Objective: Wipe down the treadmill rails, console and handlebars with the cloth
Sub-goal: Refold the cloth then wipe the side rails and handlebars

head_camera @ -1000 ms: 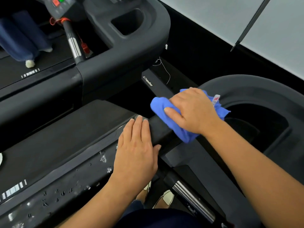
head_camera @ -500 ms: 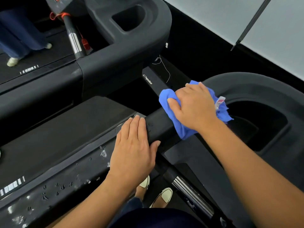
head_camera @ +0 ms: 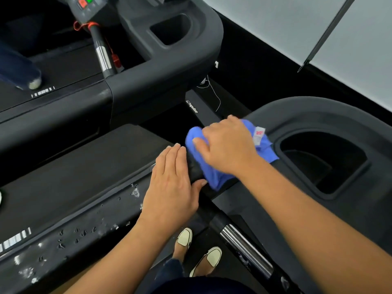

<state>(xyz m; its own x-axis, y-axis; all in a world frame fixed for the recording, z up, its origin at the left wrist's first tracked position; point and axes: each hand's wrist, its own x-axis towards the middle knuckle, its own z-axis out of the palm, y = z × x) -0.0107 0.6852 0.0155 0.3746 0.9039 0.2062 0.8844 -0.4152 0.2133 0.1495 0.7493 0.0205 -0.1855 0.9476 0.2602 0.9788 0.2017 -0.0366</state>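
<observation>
Cloth [head_camera: 216, 177] now nearer left hand [head_camera: 171, 187]

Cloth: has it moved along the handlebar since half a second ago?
Yes. Against the Impulse logo on the frame, the cloth slid down the handlebar toward the left hand.

A black treadmill handlebar [head_camera: 194, 167] crosses centre frame, a blue cloth [head_camera: 216, 179] draped over it, a left hand [head_camera: 171, 187] resting flat alongside.

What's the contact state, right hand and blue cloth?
Touching. Head view: the right hand lies curled over the blue cloth, pressing it down, no gap showing.
</observation>
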